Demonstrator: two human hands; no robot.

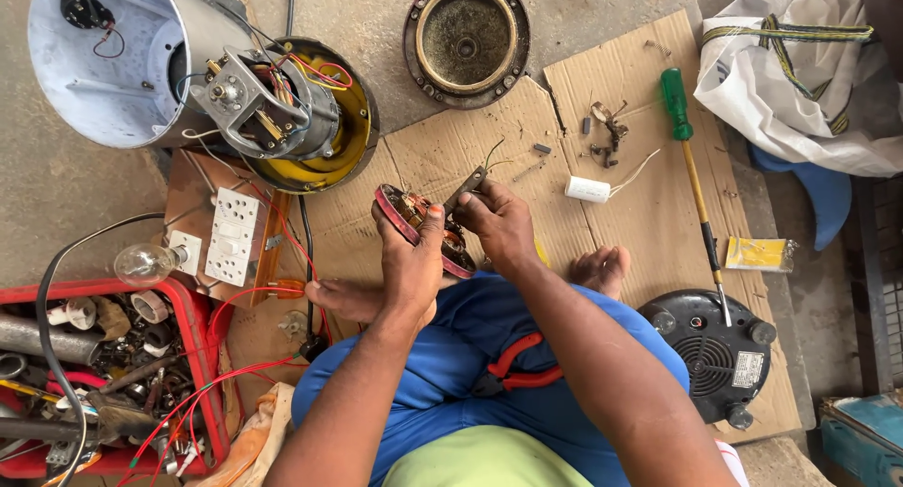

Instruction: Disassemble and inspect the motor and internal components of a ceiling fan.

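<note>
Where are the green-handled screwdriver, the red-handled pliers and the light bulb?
green-handled screwdriver (675, 102): head view, on its green handle.
red-handled pliers (519, 360): head view, on the red handles, lying on the lap.
light bulb (139, 262): head view, on the glass globe.

An informal floor-level repair workshop: flattened cardboard (649, 214) spread over a concrete floor (56, 195), a red crate (202, 355) of spare parts, a dismantled motor housing (188, 73), a green-handled screwdriver (691, 158), and a switchboard (230, 235) with test bulb (143, 262).
</note>
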